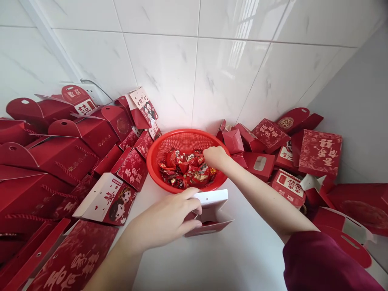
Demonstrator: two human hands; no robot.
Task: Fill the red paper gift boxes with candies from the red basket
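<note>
She's at the filling step: left hand (165,220) grips an open box (209,212) on the table (242,250) before the basket (182,141), while right hand (214,157) closes its fingers on sweets (184,169) inside. Next, I'd judge, comes a careful carry to the box mouth.

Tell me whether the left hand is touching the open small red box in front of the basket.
Touching. The head view shows the left hand with thumb and fingers closed on the open box, gripping its white flap.

Glossy white marble-look wall tiles (188,64), corner, white tabletop (242,258), window glare
</note>
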